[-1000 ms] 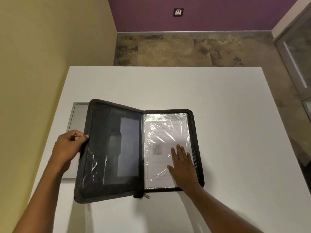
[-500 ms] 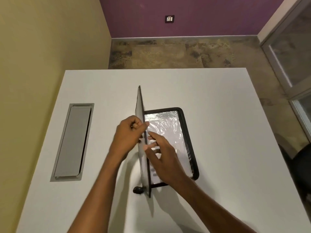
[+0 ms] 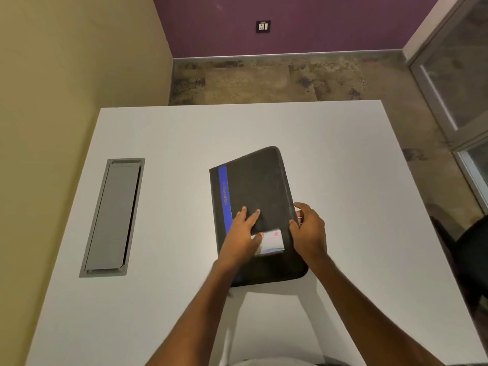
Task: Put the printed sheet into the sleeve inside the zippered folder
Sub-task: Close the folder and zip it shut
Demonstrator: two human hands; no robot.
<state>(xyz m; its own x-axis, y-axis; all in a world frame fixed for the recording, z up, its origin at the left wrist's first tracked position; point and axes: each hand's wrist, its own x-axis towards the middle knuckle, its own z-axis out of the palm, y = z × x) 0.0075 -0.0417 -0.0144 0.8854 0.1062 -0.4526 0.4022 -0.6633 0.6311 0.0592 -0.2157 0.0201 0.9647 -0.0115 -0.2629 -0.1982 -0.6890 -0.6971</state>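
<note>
The black zippered folder point(image 3: 260, 191) lies closed on the white table point(image 3: 343, 180), its front cover up with a blue stripe along the spine side and a small card in a window near the front. My left hand point(image 3: 241, 239) rests flat on the cover, fingers spread. At the folder's right edge, my right hand point(image 3: 309, 231) curls its fingers around the rim. The printed sheet and the clear sleeve are hidden inside the folder.
A grey cable hatch point(image 3: 112, 217) is set into the table at the left. A yellow wall runs close along the left side. A dark chair point(image 3: 472, 257) stands past the table's right edge, near a glass door.
The left cover has swung over from open, through upright, down onto the right half. The folder is now closed. My right hand came off the sleeve and moved to the folder's right edge.
</note>
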